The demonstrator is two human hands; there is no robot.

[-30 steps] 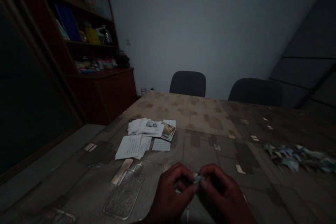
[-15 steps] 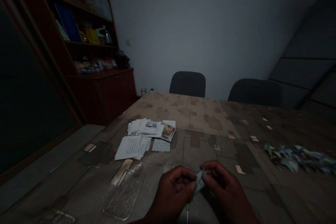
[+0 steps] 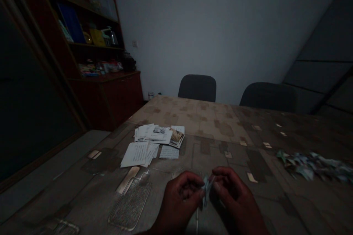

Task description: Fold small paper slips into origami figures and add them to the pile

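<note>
Both my hands are together low in the head view, over the near edge of the table (image 3: 215,125). My left hand (image 3: 179,200) and my right hand (image 3: 234,198) pinch a small pale piece of folded paper (image 3: 206,190) between their fingertips. The piece stands nearly upright between the thumbs. The room is dim and the paper's details are hard to make out.
A loose pile of cut paper sheets (image 3: 154,141) lies on the table to the left. A heap of small folded paper pieces (image 3: 314,165) lies at the right. Two dark chairs (image 3: 197,87) stand behind the table. A wooden shelf unit (image 3: 91,51) fills the left.
The paper piece has turned from lying flat between my fingertips to standing upright. Both hands have lifted slightly.
</note>
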